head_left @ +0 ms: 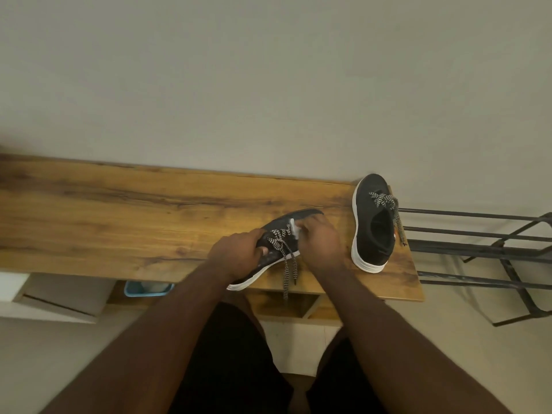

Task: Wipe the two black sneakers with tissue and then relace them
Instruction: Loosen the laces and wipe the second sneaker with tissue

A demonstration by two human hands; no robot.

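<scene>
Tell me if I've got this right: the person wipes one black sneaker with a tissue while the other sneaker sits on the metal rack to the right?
Not quite. The other sneaker sits on the wooden table, near its right end, not on the metal rack. The head view shows this. The rest holds: the right hand presses a tissue on the held sneaker.

The table [119, 210] lies bare from its left edge to the middle, open room for a hand to pass. Near the front edge, right of the middle, a tilted sneaker [277, 249] and both hands block the way, laces [288, 273] trailing over that edge. A second sneaker [373, 225] fills the right end. A metal rack [478, 249] stands just beyond the right edge.
</scene>
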